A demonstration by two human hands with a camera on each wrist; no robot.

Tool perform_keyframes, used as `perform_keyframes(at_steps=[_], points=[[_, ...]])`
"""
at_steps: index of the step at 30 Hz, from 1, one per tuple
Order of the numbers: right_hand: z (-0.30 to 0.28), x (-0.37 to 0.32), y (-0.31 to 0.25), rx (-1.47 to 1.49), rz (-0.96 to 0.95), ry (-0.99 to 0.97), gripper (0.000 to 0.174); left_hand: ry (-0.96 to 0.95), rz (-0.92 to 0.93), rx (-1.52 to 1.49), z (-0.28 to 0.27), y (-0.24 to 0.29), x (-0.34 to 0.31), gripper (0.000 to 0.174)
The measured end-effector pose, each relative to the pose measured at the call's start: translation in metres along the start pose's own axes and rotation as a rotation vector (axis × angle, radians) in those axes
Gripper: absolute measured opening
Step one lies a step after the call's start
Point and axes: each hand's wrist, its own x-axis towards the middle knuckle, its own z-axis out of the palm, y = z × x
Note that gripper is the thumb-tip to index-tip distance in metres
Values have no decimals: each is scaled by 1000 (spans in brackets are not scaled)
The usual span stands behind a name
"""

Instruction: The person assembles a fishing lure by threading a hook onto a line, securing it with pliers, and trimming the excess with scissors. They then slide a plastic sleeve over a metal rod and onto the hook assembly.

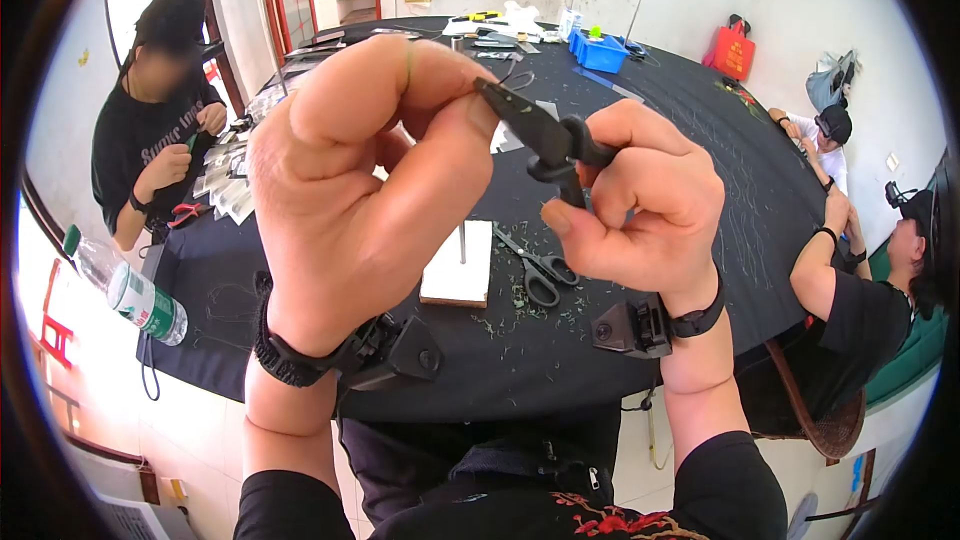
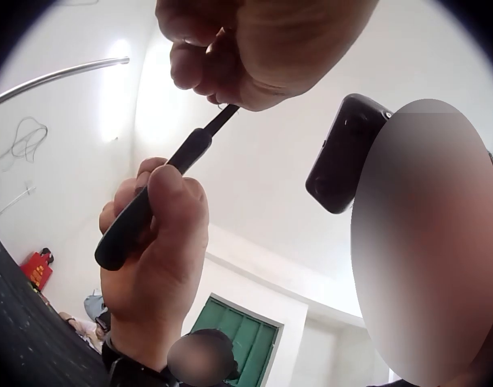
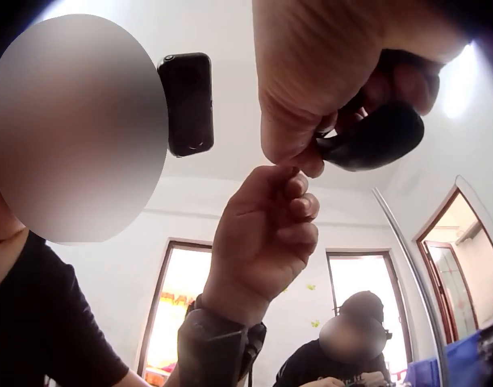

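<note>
My left hand [image 1: 370,170] is raised over the table with thumb and index finger pinched together. From the pinch a small thin dark curved piece [image 1: 517,76] sticks out, mostly hidden by the fingers. My right hand [image 1: 650,200] grips black-handled scissors [image 1: 540,130], fingers curled round the handles. Their dark tip lies right at the left fingertips. In the left wrist view the scissors [image 2: 162,193] point up at the left hand. Below, a thin metal rod [image 1: 462,244] stands on a white block [image 1: 458,285], next to a second pair of black-handled scissors [image 1: 541,270].
Green clippings [image 1: 520,315] litter the black tablecloth [image 1: 660,380]. A plastic bottle [image 1: 140,295] stands at the left edge, and red-handled pliers [image 1: 187,214] lie nearby. A blue basket [image 1: 598,52] is at the back. Other people sit left and right.
</note>
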Motion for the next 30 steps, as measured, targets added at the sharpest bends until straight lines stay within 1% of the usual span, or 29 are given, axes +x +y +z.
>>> perform_keyframes(at_steps=[1, 4, 6, 7, 8, 10, 11, 12, 13, 14, 16, 17, 19, 20, 22, 23, 24, 26, 27, 29, 30], points=[[1, 1, 0, 31, -20, 19, 31, -3, 4, 0, 0, 0, 1, 9], [2, -2, -2, -7, -55, 29, 28, 25, -7, -71, 0, 1, 2, 9], [0, -2, -12, -47, -252, -33, 26, 125, -124, 96, 0, -4, 6, 10], [0, -1, -23, 81, -263, -94, 25, 169, -207, -109, -1, -14, 11, 11], [0, -5, -33, 159, -156, -141, 38, 189, -266, -293, -5, -15, 13, 8], [-6, -5, -35, 84, -136, -119, 43, 80, -383, -570, -7, -8, 12, 9], [-6, -3, -31, -10, -152, -17, 44, 70, -384, -574, -7, -7, 10, 9], [-7, 0, -25, -106, -169, 78, 46, -3, -429, -613, -5, -5, 7, 9], [-11, 1, -11, -52, -154, 32, 48, -76, -469, -650, -4, -2, 6, 8], [-12, -5, -19, 51, 151, 95, 42, -97, -526, -646, -1, 2, 6, 6], [-14, -4, -18, 133, 244, 104, 35, -136, -573, -663, 3, 3, 4, 4], [-13, -4, -16, 133, 244, 104, 35, -135, -572, -664, 5, 4, 3, 4], [-9, -6, -11, 323, 253, 223, 33, -112, -587, -678, 9, 6, 1, 3], [-10, -6, -6, 321, 254, 223, 33, -113, -588, -680, 10, 6, 1, 3], [-12, -8, 3, 236, 122, 195, 36, -167, -590, -655, 12, 6, -1, 3], [-14, -7, 0, 246, 147, 169, 32, -172, -591, -655, 11, 4, -1, 3], [-14, -8, 0, 245, 150, 170, 32, -206, -627, -707, 8, 1, -1, 5], [-14, -8, 0, 399, 208, 140, 30, -240, -663, -761, 9, -1, 0, 7], [-12, -7, 0, 397, 213, 140, 30, -254, -691, -741, 10, 0, 0, 8], [-7, -4, 3, 513, 113, 190, 29, -269, -720, -727, 13, 2, -1, 8], [-9, -5, 3, 510, 117, 188, 29, -306, -704, -686, 14, 2, -2, 8]])
